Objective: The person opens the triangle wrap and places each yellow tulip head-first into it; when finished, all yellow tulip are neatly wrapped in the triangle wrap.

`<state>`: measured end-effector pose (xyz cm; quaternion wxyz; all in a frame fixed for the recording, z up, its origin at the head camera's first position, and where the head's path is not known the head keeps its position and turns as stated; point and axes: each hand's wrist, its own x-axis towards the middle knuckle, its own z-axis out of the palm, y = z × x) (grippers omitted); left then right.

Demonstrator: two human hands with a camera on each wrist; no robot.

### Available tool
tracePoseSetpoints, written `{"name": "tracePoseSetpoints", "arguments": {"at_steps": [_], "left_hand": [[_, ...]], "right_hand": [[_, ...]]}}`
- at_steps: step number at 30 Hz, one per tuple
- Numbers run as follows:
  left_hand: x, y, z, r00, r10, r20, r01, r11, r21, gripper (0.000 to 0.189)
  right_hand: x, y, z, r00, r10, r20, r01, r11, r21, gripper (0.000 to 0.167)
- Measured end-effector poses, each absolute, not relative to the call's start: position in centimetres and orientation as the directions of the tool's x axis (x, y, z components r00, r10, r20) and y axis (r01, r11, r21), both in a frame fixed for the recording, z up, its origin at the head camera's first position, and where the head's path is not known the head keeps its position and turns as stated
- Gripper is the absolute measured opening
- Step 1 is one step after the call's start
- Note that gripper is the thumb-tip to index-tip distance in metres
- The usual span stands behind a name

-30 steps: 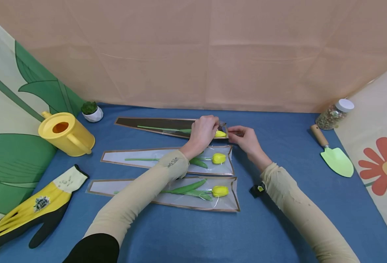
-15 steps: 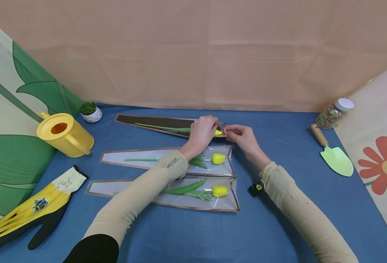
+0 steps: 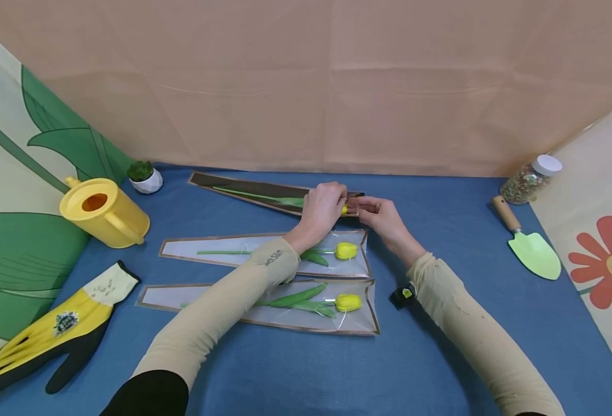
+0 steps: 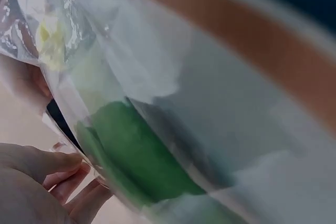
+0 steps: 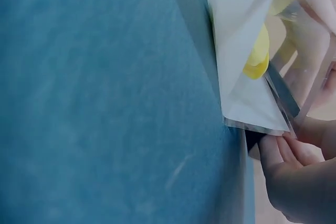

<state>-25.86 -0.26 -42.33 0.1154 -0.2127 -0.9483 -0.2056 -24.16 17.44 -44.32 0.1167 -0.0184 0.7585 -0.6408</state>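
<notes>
At the back of the table, a flower sleeve (image 3: 256,186), clear in front with a dark-looking backing, holds a yellow tulip (image 3: 290,201). My left hand (image 3: 322,207) grips the sleeve's near edge beside the bloom; in the left wrist view, the thumb and fingers (image 4: 65,162) pinch that edge below the green leaves. At the wide right end, my right hand (image 3: 384,219) pinches the sleeve's corner, as the right wrist view also shows, with the yellow bloom (image 5: 257,59) inside. The sleeve tilts, and my left hand covers part of the tulip.
Two more sleeved tulips, a middle one (image 3: 345,251) and a nearer one (image 3: 348,302), lie in front. A yellow watering can (image 3: 118,214), potted succulent (image 3: 147,180) and garden glove (image 3: 71,318) are left. A trowel (image 3: 533,254) and lidded jar (image 3: 524,182) stand right.
The narrow end of the back sleeve has swung away from me and slightly right, and the sleeve tilts more. My right hand has shifted a little left; my left hand stays nearly in place.
</notes>
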Motion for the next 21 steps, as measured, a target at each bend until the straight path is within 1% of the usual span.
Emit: {"name": "tracePoseSetpoints", "arguments": {"at_steps": [5,9,13,17,21], "left_hand": [[-25.7,-0.1,-42.3,-0.883,0.362,0.300,0.452,0.828,0.332,0.010],[-25.7,-0.1,-42.2,-0.887,0.358,0.293,0.442,0.841,0.312,0.011],[-25.7,-0.1,-42.1,-0.892,0.348,0.287,0.428,0.854,0.294,0.011],[-25.8,-0.2,-42.1,-0.903,0.340,0.262,0.410,0.865,0.290,0.012],[-25.8,-0.4,-42.0,-0.908,0.355,0.221,0.409,0.865,0.291,0.012]], "right_hand": [[-24.7,17.0,-44.3,-0.973,-0.173,-0.151,0.126,0.148,-0.981,0.041],[-25.2,16.8,-44.4,-0.978,-0.144,-0.152,0.134,0.127,-0.983,0.038],[-25.6,16.7,-44.5,-0.977,-0.120,-0.174,0.160,0.113,-0.981,0.039],[-25.7,16.7,-44.7,-0.971,-0.140,-0.192,0.177,0.111,-0.978,0.040],[-25.6,17.2,-44.3,-0.971,-0.151,-0.186,0.173,0.097,-0.980,0.036]]}}
